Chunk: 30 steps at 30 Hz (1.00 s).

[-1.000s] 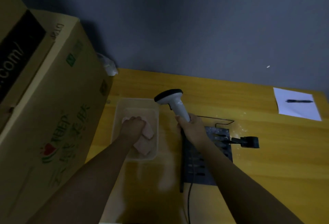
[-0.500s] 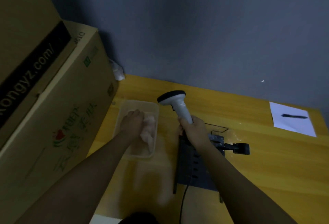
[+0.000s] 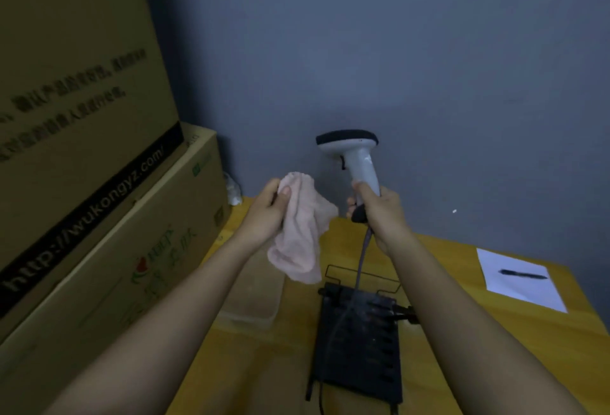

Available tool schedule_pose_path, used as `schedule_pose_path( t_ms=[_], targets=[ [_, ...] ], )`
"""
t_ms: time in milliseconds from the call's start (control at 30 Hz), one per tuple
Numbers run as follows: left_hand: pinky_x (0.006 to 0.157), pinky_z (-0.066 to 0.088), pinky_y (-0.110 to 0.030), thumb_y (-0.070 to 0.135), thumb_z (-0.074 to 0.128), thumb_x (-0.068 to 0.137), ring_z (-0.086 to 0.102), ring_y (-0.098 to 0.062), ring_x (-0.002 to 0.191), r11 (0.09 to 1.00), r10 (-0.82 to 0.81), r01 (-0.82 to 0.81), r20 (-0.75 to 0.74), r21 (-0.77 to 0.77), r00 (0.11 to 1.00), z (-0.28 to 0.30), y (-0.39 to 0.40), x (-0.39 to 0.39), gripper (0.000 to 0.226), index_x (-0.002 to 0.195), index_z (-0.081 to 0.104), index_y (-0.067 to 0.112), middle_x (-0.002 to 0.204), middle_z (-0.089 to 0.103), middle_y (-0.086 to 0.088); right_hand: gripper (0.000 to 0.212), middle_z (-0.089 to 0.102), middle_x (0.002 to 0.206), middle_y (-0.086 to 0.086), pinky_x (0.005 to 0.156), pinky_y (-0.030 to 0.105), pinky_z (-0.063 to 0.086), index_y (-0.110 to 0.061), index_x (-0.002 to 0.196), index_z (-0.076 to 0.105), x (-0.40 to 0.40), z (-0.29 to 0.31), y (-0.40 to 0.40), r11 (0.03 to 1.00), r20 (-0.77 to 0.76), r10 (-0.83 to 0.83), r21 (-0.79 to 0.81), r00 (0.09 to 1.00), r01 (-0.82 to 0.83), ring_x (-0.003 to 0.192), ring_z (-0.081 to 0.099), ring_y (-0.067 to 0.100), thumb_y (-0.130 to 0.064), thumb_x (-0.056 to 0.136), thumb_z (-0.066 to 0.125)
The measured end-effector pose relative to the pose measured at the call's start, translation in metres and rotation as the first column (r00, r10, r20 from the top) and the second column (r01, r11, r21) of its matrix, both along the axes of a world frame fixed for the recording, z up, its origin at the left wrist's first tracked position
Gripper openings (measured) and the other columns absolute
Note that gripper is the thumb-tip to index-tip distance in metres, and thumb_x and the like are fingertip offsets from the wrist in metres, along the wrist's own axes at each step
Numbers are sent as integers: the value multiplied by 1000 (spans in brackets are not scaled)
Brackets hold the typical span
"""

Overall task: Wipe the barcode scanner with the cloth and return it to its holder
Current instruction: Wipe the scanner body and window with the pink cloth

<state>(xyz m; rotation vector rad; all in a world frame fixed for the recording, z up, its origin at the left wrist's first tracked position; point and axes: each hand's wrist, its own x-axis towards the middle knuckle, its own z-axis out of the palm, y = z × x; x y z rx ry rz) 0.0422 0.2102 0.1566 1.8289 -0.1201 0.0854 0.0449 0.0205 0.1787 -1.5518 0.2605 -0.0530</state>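
My right hand (image 3: 383, 213) grips the handle of the white barcode scanner (image 3: 355, 154), held upright in the air with its dark head at the top. Its cable (image 3: 361, 263) hangs down to the black slotted holder (image 3: 359, 345) lying on the yellow table. My left hand (image 3: 267, 213) holds a crumpled pale pink cloth (image 3: 302, 233) raised just left of the scanner; cloth and scanner are a little apart.
A clear plastic tray (image 3: 254, 302) sits on the table (image 3: 495, 358) under my left forearm. Stacked cardboard boxes (image 3: 99, 200) fill the left side. A white paper sheet (image 3: 518, 279) with a black pen (image 3: 523, 274) lies at the right. A grey wall stands behind.
My left hand lifted the cloth out of the tray and up beside the scanner. My right hand raised the scanner higher above the holder.
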Motion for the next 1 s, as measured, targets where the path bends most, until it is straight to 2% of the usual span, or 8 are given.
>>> schedule_pose_path(
  t_ms=[167,267,467,567,700,833,900,1000],
  targets=[
    [84,47,-35,21,36,99,58,-21,96,940,-160,106,-146,-324,976,24,-21,-15,26,114,51,7,103,61,-7,19,73,81,9,68,38,55,-8,89,67,-21,11,4,1000,55,7,1,998,-7,64,64,20,-26,88,59],
    [93,45,-40,15,36,98,57,-31,107,869,-240,116,-205,-481,949,31,-31,-24,32,121,51,-1,113,61,-20,15,70,72,6,64,35,56,-13,85,66,-32,15,7,999,94,-17,42,995,13,61,64,18,-24,90,58],
    [79,57,-31,1,49,88,63,-31,94,739,-393,154,-234,-656,889,38,-39,-35,41,126,42,-14,112,57,-32,16,64,76,10,60,33,51,-14,83,61,-45,13,1,999,94,32,-36,995,-28,68,61,22,-27,91,57],
    [80,54,-31,0,50,84,62,-26,87,755,-427,194,-246,-626,870,41,-42,-38,36,118,52,-11,100,60,-24,15,64,82,10,64,35,50,-16,84,62,-49,11,2,997,101,75,-21,992,-73,75,61,21,-27,92,55],
    [73,53,-27,4,60,84,63,-21,80,864,-307,150,-268,-481,913,38,-41,-37,10,92,55,5,90,61,-18,15,59,73,3,51,19,48,-15,81,57,-49,11,0,997,158,80,-25,984,-77,62,57,11,-22,93,53],
    [81,52,-32,5,67,80,61,-24,96,928,-206,118,-222,-354,953,39,-37,-37,40,116,51,14,105,60,-14,15,58,69,3,47,16,47,-13,82,58,-47,9,-5,994,182,92,-68,979,-81,52,56,2,-19,94,52],
    [87,53,-34,9,69,80,59,-20,104,960,-203,163,-164,-229,965,40,-35,-36,47,121,54,28,114,58,-3,17,60,70,4,54,21,50,-13,81,59,-45,7,-8,995,167,90,-57,982,-81,58,60,7,-21,94,52],
    [89,53,-29,8,65,83,63,-14,103,960,-253,241,-70,-144,965,44,-35,-35,28,107,66,22,110,68,0,18,65,77,10,70,41,53,-11,86,62,-42,6,-9,997,143,75,-29,987,-71,72,63,22,-25,94,53]
  ],
)
